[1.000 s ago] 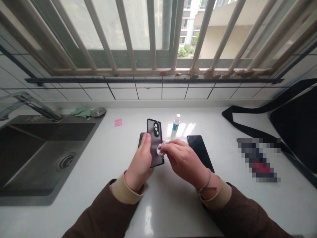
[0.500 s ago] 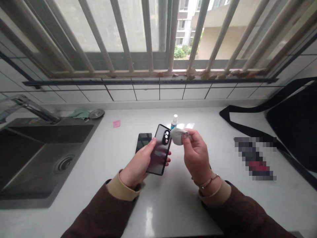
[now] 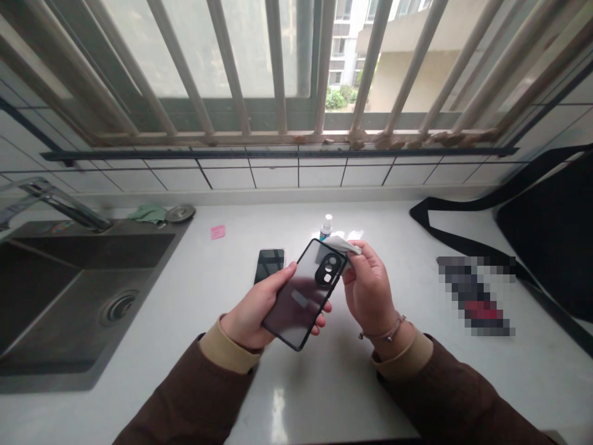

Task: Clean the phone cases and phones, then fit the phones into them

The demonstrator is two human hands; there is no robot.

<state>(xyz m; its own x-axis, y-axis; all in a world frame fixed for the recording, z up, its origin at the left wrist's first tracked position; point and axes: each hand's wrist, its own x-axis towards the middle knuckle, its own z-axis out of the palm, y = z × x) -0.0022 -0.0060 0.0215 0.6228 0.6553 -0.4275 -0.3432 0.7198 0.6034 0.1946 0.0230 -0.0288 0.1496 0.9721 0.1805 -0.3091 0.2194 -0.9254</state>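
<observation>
My left hand (image 3: 259,309) grips a dark translucent phone case (image 3: 303,293) with a camera cut-out, tilted so its top points up and to the right. My right hand (image 3: 370,287) is closed on a small white cloth (image 3: 336,245) that touches the case's top corner. A black phone (image 3: 270,264) lies flat on the white counter (image 3: 324,383) just beyond my left hand. A small bottle with a white cap (image 3: 327,226) stands behind the case.
A steel sink (image 3: 69,290) with a faucet (image 3: 55,201) fills the left. A pink note (image 3: 217,232), a green rag (image 3: 149,214) and a metal strainer lid (image 3: 181,212) lie near it. A black bag with a strap (image 3: 546,235) sits at right. Barred window behind.
The case has tilted further to the right and flatter in my left hand. My right hand with the cloth has moved from beside the camera cut-out to the case's top corner.
</observation>
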